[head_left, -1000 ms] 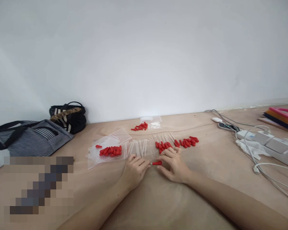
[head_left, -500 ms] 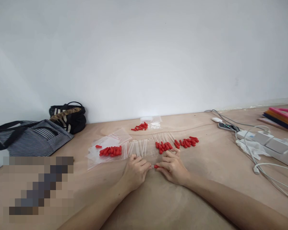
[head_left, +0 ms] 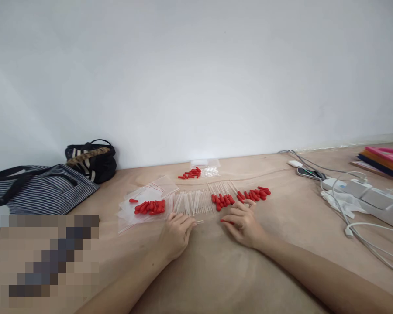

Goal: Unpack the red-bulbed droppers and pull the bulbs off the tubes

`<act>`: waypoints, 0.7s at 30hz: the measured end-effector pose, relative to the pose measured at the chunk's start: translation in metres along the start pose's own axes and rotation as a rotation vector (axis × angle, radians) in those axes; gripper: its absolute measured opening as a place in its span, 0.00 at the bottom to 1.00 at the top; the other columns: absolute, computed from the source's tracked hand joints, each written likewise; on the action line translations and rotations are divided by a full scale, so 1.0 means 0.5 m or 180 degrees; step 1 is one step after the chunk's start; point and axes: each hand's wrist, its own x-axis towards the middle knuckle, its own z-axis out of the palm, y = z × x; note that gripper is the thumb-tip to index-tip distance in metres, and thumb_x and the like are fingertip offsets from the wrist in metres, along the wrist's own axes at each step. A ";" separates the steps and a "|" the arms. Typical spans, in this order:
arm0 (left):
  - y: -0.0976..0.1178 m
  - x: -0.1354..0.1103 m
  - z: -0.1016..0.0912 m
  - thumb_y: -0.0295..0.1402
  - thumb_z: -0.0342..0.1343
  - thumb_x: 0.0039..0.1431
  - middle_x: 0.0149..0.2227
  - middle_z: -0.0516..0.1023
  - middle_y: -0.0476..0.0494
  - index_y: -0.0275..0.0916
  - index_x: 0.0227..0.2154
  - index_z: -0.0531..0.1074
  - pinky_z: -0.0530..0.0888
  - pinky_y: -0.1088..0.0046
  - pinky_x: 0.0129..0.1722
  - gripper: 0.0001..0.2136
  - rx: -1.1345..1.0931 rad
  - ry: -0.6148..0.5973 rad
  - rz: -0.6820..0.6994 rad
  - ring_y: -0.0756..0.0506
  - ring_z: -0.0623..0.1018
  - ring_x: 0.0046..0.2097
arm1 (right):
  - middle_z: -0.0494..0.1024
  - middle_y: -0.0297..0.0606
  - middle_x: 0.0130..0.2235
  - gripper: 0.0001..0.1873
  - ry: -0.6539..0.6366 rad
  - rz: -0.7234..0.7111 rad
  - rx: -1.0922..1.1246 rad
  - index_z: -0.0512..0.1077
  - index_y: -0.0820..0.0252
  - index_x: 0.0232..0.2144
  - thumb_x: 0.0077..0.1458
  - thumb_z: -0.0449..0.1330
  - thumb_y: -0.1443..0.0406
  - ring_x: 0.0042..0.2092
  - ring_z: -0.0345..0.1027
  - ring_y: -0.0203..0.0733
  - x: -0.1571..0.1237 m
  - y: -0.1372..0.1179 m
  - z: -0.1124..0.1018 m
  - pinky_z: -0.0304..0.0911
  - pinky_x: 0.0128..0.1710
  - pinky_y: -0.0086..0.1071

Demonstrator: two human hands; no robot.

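Observation:
My left hand rests on the tan table, fingers pinched on a thin clear tube whose end sticks out to the right. My right hand lies a little apart from it, fingers closed on a small red cap. Just beyond both hands lies a row of clear tubes. Red caps sit in piles: one on clear bags at the left, one by the tubes, one further right.
A striped bag and a black bag sit at the far left by the wall. Power strips and cables cover the right side, coloured folders beyond them. More red caps and small bags lie near the wall.
The red cap and clear tube were joined between my hands a second ago; now my hands have drawn apart, the tube in the left, the cap in the right.

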 end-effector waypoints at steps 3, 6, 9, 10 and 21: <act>-0.008 -0.004 -0.002 0.30 0.38 0.62 0.28 0.74 0.47 0.38 0.30 0.68 0.65 0.71 0.32 0.13 -0.0208 0.0089 -0.0272 0.47 0.72 0.31 | 0.75 0.33 0.30 0.10 0.0163 0.0465 -0.0322 0.75 0.51 0.30 0.54 0.53 0.61 0.35 0.62 0.37 0.004 0.040 -0.014 0.43 0.41 0.38; -0.024 0.008 -0.009 0.29 0.39 0.60 0.33 0.74 0.44 0.37 0.35 0.68 0.69 0.71 0.36 0.12 -0.0501 0.0350 -0.0620 0.47 0.74 0.36 | 0.75 0.35 0.30 0.12 0.0373 0.1165 -0.0759 0.75 0.52 0.30 0.54 0.52 0.58 0.36 0.62 0.39 0.007 0.091 -0.028 0.41 0.41 0.39; -0.052 0.033 -0.020 0.29 0.43 0.57 0.34 0.75 0.43 0.36 0.34 0.70 0.71 0.71 0.35 0.11 -0.0494 0.0374 -0.1242 0.47 0.75 0.35 | 0.75 0.36 0.29 0.16 0.0282 0.1792 -0.1130 0.75 0.52 0.28 0.54 0.49 0.56 0.36 0.61 0.42 0.005 0.138 -0.041 0.38 0.40 0.40; -0.062 0.044 -0.024 0.29 0.45 0.55 0.34 0.75 0.43 0.37 0.33 0.71 0.71 0.71 0.35 0.10 -0.0430 0.0258 -0.1504 0.47 0.75 0.35 | 0.76 0.37 0.29 0.17 0.0214 0.1938 -0.1214 0.75 0.53 0.28 0.53 0.48 0.56 0.36 0.61 0.43 0.003 0.151 -0.044 0.38 0.39 0.40; -0.101 0.111 0.001 0.25 0.51 0.45 0.28 0.79 0.40 0.35 0.30 0.74 0.70 0.69 0.35 0.09 0.0161 -0.0420 -0.2353 0.40 0.77 0.36 | 0.75 0.39 0.28 0.19 -0.0230 0.2093 -0.1540 0.74 0.57 0.26 0.52 0.47 0.55 0.35 0.59 0.44 0.005 0.173 -0.039 0.37 0.39 0.42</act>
